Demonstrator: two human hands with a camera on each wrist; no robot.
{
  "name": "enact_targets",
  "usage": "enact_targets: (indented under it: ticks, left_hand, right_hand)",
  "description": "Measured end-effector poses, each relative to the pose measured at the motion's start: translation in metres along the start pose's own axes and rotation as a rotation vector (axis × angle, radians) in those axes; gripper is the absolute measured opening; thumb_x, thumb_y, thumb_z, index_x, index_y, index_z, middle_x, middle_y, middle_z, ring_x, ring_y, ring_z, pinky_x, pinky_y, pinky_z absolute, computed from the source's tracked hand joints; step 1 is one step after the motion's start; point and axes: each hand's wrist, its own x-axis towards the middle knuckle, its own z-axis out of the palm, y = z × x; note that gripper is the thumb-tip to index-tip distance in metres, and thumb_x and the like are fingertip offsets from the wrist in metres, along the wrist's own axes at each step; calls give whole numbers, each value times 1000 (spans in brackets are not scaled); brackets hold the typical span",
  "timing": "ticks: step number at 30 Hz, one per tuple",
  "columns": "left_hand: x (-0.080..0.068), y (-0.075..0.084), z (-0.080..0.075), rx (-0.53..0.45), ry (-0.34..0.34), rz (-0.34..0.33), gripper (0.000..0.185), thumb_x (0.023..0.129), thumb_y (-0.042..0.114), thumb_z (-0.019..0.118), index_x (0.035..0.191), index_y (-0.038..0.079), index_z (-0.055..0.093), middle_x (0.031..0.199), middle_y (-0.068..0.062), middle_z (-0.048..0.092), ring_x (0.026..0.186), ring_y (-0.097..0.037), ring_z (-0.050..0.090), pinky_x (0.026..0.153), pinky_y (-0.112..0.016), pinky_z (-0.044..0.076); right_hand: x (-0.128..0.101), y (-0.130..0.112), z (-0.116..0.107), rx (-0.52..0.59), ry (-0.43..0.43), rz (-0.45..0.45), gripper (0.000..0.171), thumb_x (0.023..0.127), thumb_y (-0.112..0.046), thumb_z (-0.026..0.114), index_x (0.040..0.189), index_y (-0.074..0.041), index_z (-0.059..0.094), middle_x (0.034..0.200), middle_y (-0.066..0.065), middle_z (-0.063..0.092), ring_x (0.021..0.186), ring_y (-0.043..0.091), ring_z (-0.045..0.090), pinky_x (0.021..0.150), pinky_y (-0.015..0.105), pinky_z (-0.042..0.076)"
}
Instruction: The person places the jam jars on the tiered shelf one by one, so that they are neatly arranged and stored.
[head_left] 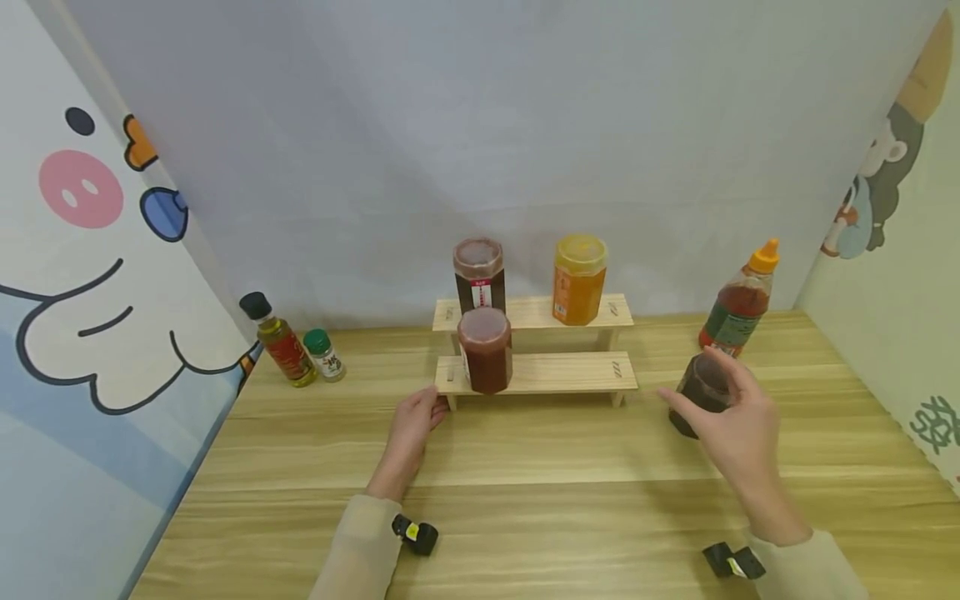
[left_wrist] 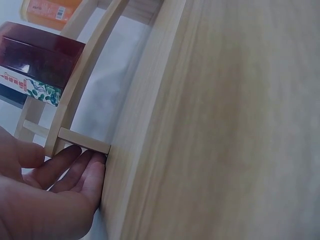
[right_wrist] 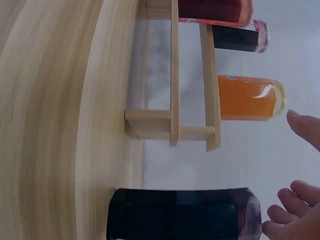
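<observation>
From the head view, you are resting your left hand (head_left: 411, 431) flat on the table (head_left: 525, 500), fingers straight and reaching to the left foot of the rack (head_left: 536, 372), gripping nothing. Your right hand (head_left: 738, 421) is hovering over a dark jar (head_left: 701, 393) that is standing on the table just right of the rack, in front of a squeeze bottle (head_left: 738, 310); the fingers are spread and loosely bent above the lid, and they are not closing on the jar. On the rack, a red jar (head_left: 486, 350) is sitting at the left of the lower step, while a dark-red jar (head_left: 478, 275) and an orange jar (head_left: 578, 279) are standing on the upper step. An oil bottle (head_left: 279, 340) and a small green-capped jar (head_left: 324, 355) are standing together at the far left, well apart from both hands. From the left wrist view, your left hand's fingers (left_wrist: 75, 167) are lying straight and close together, their tips touching the rack's foot (left_wrist: 84, 142) where it is meeting the table (left_wrist: 225, 125); the red jar (left_wrist: 37, 65) is showing above on the step. From the right wrist view, your right hand's fingertips (right_wrist: 287, 212) are sitting right at the lid end of the dark jar (right_wrist: 182, 214), spread and relaxed; you cannot tell here whether they are touching it. The jar is standing on the table (right_wrist: 55, 120) just beside the end of the rack (right_wrist: 172, 125), with the orange jar (right_wrist: 247, 97) on the upper step.
</observation>
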Motion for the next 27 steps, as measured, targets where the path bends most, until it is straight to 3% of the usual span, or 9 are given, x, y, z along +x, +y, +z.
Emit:
enact_targets:
  ticks: [8,12,17,27]
  left_hand:
    - [-1,0,-1,1,-6,12,42,105,16,37,130,-16,46,124,-31,52,117,-38,51,100,-41,42]
    - [-1,0,-2,-1,-14,13,42,105,16,37,131,-15,45,125,-30,52,117,-37,51,100,-40,43]
    - [-1,1,-2,-1,-16,12,42,105,17,37,132,-15,44,125,-30,52,117,-37,51,99,-39,43]
    - [-2,2,0,4,-11,19,41,105,16,37,130,-15,46,123,-30,53,115,-37,51,99,-40,43]
  right_hand:
    - [3,11,-6,-17,31,-15,75,59,-3,91,127,-5,60,117,16,63,96,7,59,78,11,44]
    - [5,15,-10,-40,49,-1,75,58,-4,92,126,-4,61,118,14,63,103,16,60,87,15,43]
    - [7,21,-15,-43,58,14,76,57,-4,92,126,-2,61,123,14,61,118,29,53,103,28,37]
    - [6,31,-21,-29,27,109,79,61,-4,90,132,1,55,131,17,55,125,29,47,107,29,32]
